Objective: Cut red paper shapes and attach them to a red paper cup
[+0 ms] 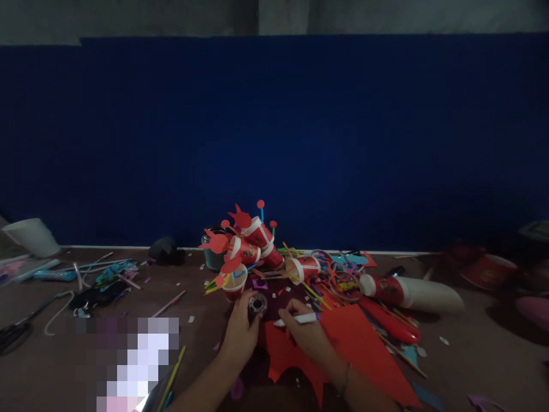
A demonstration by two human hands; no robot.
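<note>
Red paper (355,326) lies on the table beneath and beside the right hand (300,329), its near edge cut into jagged points. That hand's fingers are clamped on a white marker (305,319), one end angled down toward the paper; whether the tip is bare or capped, I cannot tell. The left hand (242,329) grips a dark round roll (258,304), thumb and fingers pressed to its sides. Good handling here calls for a light, low hold on the marker, the wrist settled so the line does not wobble, and the roll kept square and steady, clear of the jagged points, which could crease under a forearm. Just beyond the hands, red-and-white cups (244,250) with red paper discs lean together and could topple if bumped. The brown table (454,372) is strewn with straws (174,375), pale scraps (191,319) and a long red balloon (390,320). Behind it stands a deep blue panel (274,126), with a grey wall (150,17) above, dimly lit.
</note>
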